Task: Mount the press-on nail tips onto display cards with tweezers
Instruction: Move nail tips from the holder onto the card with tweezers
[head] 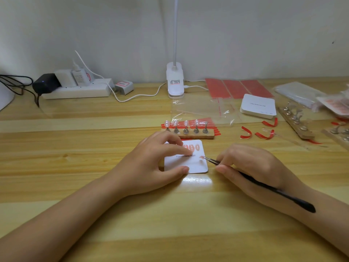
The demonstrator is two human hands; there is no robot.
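A white display card point(196, 165) printed "Handmade Nail" lies on the wooden table in front of me. My left hand point(156, 163) pins it down, with fingers on its top edge and the thumb on its lower edge. A row of pink adhesive tabs point(191, 147) runs along the card's top. My right hand point(251, 165) grips black tweezers point(264, 183), and their tips pinch a small pale nail tip point(201, 157) at the card's right side. Behind the card a wooden stand point(190, 136) carries several pearly nail tips point(186, 123) on metal pegs.
A stack of blank cards point(257, 105) sits at the right, with red adhesive sheets point(238, 88) and a clear bag point(204, 110) behind. Red peeled strips point(264, 135) lie near more peg stands point(296, 120). A clip lamp point(175, 80) and a power strip point(75, 90) stand at the back.
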